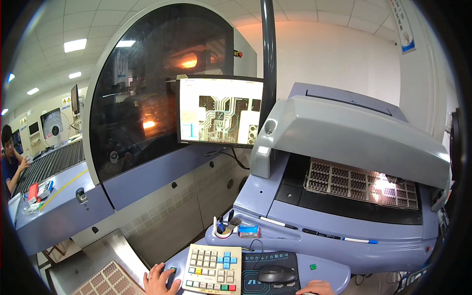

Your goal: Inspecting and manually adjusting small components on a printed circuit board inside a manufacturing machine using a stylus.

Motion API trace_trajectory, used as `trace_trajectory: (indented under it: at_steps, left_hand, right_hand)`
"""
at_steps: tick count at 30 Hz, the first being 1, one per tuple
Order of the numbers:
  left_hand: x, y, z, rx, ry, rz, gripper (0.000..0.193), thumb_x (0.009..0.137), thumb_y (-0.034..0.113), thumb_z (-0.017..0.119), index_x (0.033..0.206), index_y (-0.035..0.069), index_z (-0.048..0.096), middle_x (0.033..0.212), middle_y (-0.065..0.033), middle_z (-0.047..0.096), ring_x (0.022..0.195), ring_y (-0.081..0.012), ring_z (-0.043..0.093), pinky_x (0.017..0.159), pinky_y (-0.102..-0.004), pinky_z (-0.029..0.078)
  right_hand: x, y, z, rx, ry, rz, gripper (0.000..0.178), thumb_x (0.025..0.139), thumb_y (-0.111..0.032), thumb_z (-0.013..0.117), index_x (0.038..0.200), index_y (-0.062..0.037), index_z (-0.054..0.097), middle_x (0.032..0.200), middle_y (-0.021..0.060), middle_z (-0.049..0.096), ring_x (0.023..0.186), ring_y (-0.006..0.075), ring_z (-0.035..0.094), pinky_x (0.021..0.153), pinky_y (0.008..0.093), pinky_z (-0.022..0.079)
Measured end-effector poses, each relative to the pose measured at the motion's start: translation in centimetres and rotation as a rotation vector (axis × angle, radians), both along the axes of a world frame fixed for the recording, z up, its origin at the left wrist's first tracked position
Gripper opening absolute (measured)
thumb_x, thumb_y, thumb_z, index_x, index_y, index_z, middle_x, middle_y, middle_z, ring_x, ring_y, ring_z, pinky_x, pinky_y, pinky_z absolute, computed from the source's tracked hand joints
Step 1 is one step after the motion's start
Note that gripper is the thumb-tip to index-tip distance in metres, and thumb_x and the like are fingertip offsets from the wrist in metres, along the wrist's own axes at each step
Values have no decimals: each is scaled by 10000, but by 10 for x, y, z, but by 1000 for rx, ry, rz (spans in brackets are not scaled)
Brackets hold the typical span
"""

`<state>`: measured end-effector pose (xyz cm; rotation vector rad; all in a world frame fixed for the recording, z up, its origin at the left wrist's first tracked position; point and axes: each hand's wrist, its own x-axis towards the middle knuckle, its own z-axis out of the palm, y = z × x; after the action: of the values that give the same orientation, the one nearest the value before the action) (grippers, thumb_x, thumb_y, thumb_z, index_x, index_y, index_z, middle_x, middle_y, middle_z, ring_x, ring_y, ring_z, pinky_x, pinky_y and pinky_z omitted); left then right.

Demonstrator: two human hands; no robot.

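My left hand point(159, 281) is at the lower edge, left of the cream keypad point(212, 268) with its white, blue, yellow, green and red keys. Its fingers are apart, beside a small dark object point(172, 276) with a green end. I cannot make out what that object is. To the keypad's right, a black mouse point(277, 274) rests on a dark printed mouse pad point(250, 281). My right hand point(317, 287) lies lower right of the mouse, fingers bent together and partly cut off by the lower edge. Something pale shows under them, too small to name.
A lit monitor point(220, 112) shows a magnified circuit pattern. Under the inspection machine's grey cover point(349, 132) lies a lit patterned panel point(344, 183). Pens point(278, 222) and a brush cup point(224, 228) sit on its front ledge. Another panel point(109, 281) lies lower left. A person point(11, 160) sits far left.
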<state>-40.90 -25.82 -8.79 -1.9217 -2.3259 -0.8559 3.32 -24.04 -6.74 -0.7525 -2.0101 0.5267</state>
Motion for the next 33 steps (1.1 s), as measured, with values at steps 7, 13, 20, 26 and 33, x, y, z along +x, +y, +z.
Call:
trace_trajectory:
  at_steps: [7, 13, 20, 26, 33]
  left_hand:
    - [0, 2, 0, -15, 17, 9, 434, 896, 370, 608, 1276, 163, 576, 1444, -84, 459, 1373, -298, 367, 1098, -546, 265]
    - [1, 2, 0, 1, -9, 19, 466, 899, 367, 604, 1308, 155, 536, 1450, -67, 456, 1373, -284, 370, 1102, -538, 266]
    - [0, 2, -1, -9, -18, 17, 456, 902, 372, 599, 1305, 165, 543, 1450, -66, 454, 1375, -284, 368, 1105, -540, 260]
    - [0, 2, -2, -13, -24, 9, 449, 908, 385, 592, 1302, 174, 551, 1454, -69, 447, 1378, -284, 362, 1108, -546, 254]
    - [1, 2, 2, -11, -20, 8, 436, 908, 380, 595, 1290, 175, 559, 1443, -73, 460, 1372, -290, 370, 1101, -546, 263]
  right_hand:
    - [0, 0, -3, -16, -5, -8, 165, 861, -187, 683, 937, -44, 716, 697, 100, 637, 602, 266, 594, 599, 372, 459]
    - [0, -1, 0, -52, 7, -8, 165, 863, -187, 679, 940, -45, 714, 680, 97, 623, 599, 264, 588, 596, 370, 454]
    - [-1, 0, 1, -50, 10, -4, 167, 862, -190, 681, 938, -44, 713, 679, 100, 619, 603, 267, 589, 598, 372, 455]
    - [-1, 0, 1, -24, 10, 1, 171, 858, -190, 685, 939, -42, 713, 691, 112, 624, 611, 280, 592, 601, 375, 459]
    - [0, -1, -1, -33, 5, -12, 176, 862, -199, 676, 938, -45, 714, 701, 104, 634, 616, 277, 594, 610, 378, 460]
